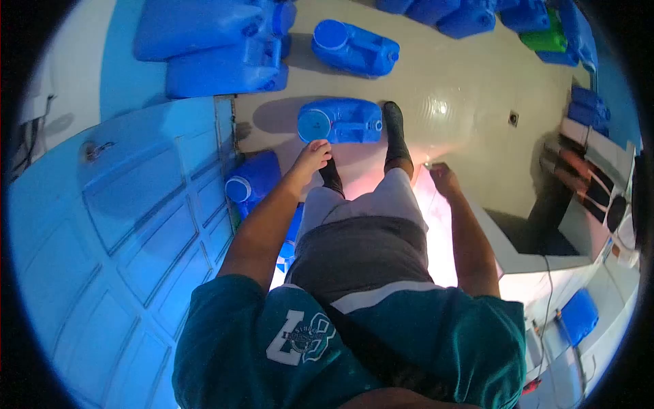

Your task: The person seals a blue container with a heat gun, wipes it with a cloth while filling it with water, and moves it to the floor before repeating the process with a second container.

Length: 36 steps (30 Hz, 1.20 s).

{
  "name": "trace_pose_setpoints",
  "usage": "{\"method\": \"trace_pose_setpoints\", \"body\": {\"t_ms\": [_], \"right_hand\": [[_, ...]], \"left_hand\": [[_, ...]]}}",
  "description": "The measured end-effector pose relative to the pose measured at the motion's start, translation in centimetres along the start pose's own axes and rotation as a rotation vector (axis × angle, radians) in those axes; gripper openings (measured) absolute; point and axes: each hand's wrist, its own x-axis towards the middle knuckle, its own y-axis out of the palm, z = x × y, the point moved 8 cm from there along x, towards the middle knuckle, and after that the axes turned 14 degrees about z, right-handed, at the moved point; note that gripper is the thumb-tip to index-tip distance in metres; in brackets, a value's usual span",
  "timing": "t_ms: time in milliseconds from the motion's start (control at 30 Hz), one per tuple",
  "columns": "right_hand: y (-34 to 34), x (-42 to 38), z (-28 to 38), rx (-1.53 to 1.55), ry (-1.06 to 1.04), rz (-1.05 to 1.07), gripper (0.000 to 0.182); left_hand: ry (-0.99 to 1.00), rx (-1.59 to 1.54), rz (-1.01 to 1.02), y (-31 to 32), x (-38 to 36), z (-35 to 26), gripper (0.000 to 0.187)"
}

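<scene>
My left hand (315,155) hangs just below the large round cap of a blue water jug (353,112), fingers loosely bent and nothing visible in them. That jug stands on the floor by my dark boots (394,129). My right hand (444,180) is closed beside my right knee, with a small shiny bit at its fingertips; I cannot tell what it is. A second blue jug (361,56) stands farther ahead on the floor. Left of my legs is another blue jug (253,178) with a pale cap, partly behind my left arm.
Large blue containers (228,67) stand at the upper left, by a blue panelled door (136,204). More blue jugs and a green one (548,34) line the far right. A wet floor with a drain (513,119) lies ahead. A white counter (545,279) with a cable is at right.
</scene>
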Motion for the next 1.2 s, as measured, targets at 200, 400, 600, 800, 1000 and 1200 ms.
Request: {"method": "trace_pose_setpoints", "body": {"t_ms": [200,400,600,800,1000,1200], "right_hand": [[18.9,-14.0,-8.9,0.05,0.214,0.174,0.032],[27.5,-24.0,-9.9,0.299,0.553,0.397,0.042],[31.5,-27.1,-14.4,0.325,0.523,0.394,0.043],[25.2,-23.3,-16.5,0.388,0.421,0.287,0.041],[22.2,-23.8,-23.6,0.366,0.435,0.196,0.033],[24.8,-26.6,-25.6,0.286,0.454,0.319,0.034]], "left_hand": [[-0.035,-0.377,-0.063,0.4,8.7,6.9,0.068],[0.299,-1.07,-0.259,1.6,23.1,7.1,0.059],[0.297,-0.954,-0.501,0.2,23.0,6.5,0.01],[0.221,-0.654,-0.399,-8.6,15.6,10.6,0.008],[0.019,-0.294,-0.525,-16.7,7.5,20.8,0.027],[-0.214,0.408,-0.619,-26.4,3.9,33.9,0.044]]}}
